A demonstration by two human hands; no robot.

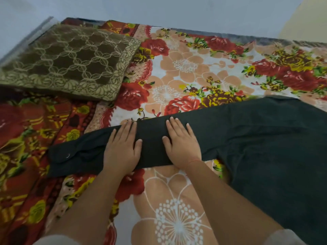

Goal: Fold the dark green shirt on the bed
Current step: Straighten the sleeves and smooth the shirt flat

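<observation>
The dark green shirt [256, 138] runs off the right edge, spread on the floral bed [185, 68]. Left hand [122, 147] and right hand [180, 144] press flat, fingers extended, on its sleeve. A brown pillow [67, 62] lies beside a pale wall [159, 9].

Two hands, left [122, 147] and right [182, 144]; one shirt [256, 138]; one pillow [69, 61]; one floral blanket [194, 71]; one button [68, 156] shows on the shirt.
</observation>
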